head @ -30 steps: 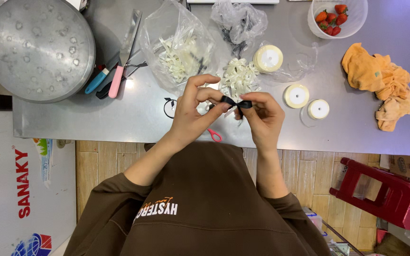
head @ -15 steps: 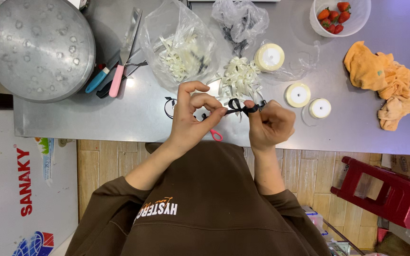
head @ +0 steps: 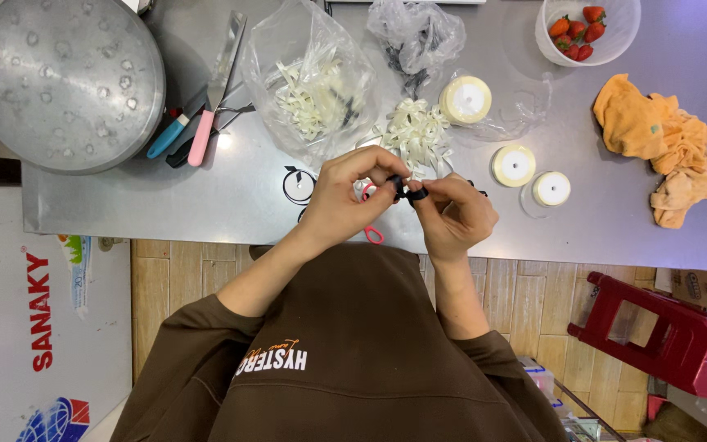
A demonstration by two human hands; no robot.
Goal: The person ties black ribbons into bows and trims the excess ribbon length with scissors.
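**Black ribbon pinched between both hands, centre frame**

At centre frame, just above the table edge, my left hand point(head: 345, 192) and right hand point(head: 452, 213) meet on a small piece of black ribbon point(head: 409, 193). Both hands are closed on it with thumb and fingertips. Half a second ago the ribbon was stretched out between the hands; it is now gathered into a short, tight loop, and the hands have drawn closer together. My judgement: the ribbon is being folded or tied into a small bow.

Surface: a grey metal table point(head: 231, 205). Red-handled scissors point(head: 370, 233) lie beneath my left hand. A heap of cream bows point(head: 417, 131) sits just above my hands; ribbon spools point(head: 514, 164) lie to the right. Upper left holds a large metal lid point(head: 63, 78); upper right, a tub of strawberries point(head: 587, 29) and an orange cloth point(head: 664, 139).

Room: a wooden floor point(head: 533, 295), with a red stool point(head: 664, 336) at lower right.
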